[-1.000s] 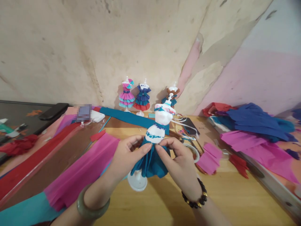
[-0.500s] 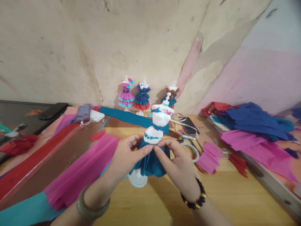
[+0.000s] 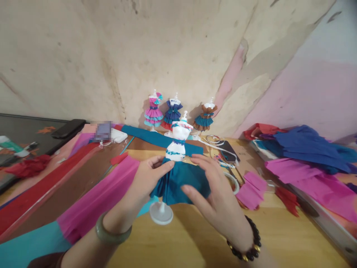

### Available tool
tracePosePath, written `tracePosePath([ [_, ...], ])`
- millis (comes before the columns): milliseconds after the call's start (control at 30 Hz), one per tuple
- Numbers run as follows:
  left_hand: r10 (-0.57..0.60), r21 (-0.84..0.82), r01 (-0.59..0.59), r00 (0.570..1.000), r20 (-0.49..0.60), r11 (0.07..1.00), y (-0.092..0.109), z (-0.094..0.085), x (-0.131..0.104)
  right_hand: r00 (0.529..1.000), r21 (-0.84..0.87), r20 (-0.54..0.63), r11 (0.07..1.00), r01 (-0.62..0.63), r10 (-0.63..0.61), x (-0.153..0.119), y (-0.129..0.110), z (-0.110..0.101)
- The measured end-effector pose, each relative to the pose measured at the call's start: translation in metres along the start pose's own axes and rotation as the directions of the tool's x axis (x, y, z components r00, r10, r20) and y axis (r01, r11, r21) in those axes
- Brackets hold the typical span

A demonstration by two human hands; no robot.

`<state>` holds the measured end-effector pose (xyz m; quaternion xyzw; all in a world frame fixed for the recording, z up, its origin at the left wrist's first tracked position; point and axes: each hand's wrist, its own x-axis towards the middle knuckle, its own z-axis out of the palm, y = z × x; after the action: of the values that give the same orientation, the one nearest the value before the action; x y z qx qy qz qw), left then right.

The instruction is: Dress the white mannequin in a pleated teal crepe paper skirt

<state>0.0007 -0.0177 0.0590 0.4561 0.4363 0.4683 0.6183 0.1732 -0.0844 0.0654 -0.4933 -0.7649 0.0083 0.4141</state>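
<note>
A small white dress-form mannequin point(image 3: 176, 149), stained with blue and pink traces, leans slightly over the table on its round base. Teal crepe paper point(image 3: 188, 180) wraps its lower body in pleats like a skirt, and a flat length stretches out to the right. My left hand point(image 3: 147, 176) pinches the pleated paper against the mannequin's hip, thumb in front. Beside the loose end, my right hand point(image 3: 213, 193) has its thumb and fingers spread apart. Its fingertips are near the paper's upper edge; whether they touch it I cannot tell.
Behind stand mannequins in a pink dress point(image 3: 153, 111), a navy dress point(image 3: 173, 111) and a brown-and-teal dress point(image 3: 205, 117). Crepe strips, including a magenta strip point(image 3: 103, 193), lie left. At right are a tape roll point(image 3: 235, 183), a phone point(image 3: 230, 152) and a blue paper pile point(image 3: 304, 147).
My right hand has let go of the paper at the waist and moved right, its fingers opening. The teal length now spreads out flatter. My left hand keeps its pinch.
</note>
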Motion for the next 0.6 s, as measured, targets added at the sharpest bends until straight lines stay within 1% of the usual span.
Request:
tracePosePath([
  [33,0.002,-0.008,-0.002,1.0,-0.012,1.0,0.001,-0.001,0.001,0.995,-0.03,0.017,0.995,0.097,-0.097,0.0,-0.003,-0.002],
  [67,0.003,-0.013,-0.004,1.0,-0.026,1.0,0.003,-0.002,0.001,0.981,-0.041,0.058,0.981,0.189,-0.186,-0.001,-0.007,-0.004],
  [100,0.008,-0.016,-0.009,0.999,-0.04,1.0,0.005,-0.003,0.001,0.963,-0.041,0.102,0.966,0.256,-0.251,-0.002,-0.011,-0.006],
  [167,0.015,-0.022,-0.016,0.998,-0.062,1.0,0.008,-0.006,0.002,0.932,-0.067,0.165,0.94,0.336,-0.322,-0.003,-0.016,-0.004],
  [200,0.013,-0.034,-0.015,0.998,-0.068,0.999,0.009,-0.007,0.002,0.926,-0.106,0.164,0.927,0.36,-0.341,-0.004,-0.018,-0.001],
  [300,-0.031,-0.13,0.024,0.998,-0.056,0.991,0.008,-0.008,0.002,0.925,-0.262,0.094,0.887,0.38,-0.368,-0.006,-0.019,0.012],
  [400,-0.094,-0.194,0.088,0.995,-0.021,0.977,0.005,-0.005,0.0,0.924,-0.354,-0.002,0.865,0.356,-0.382,-0.006,-0.019,0.021],
  [500,-0.119,-0.185,0.116,0.993,-0.007,0.976,0.002,-0.001,-0.001,0.908,-0.353,-0.07,0.862,0.365,-0.413,-0.005,-0.02,0.022],
  [600,-0.097,-0.179,0.092,0.995,-0.022,0.979,-0.003,0.001,-0.001,0.898,-0.28,-0.081,0.875,0.396,-0.432,-0.008,-0.02,0.022],
])
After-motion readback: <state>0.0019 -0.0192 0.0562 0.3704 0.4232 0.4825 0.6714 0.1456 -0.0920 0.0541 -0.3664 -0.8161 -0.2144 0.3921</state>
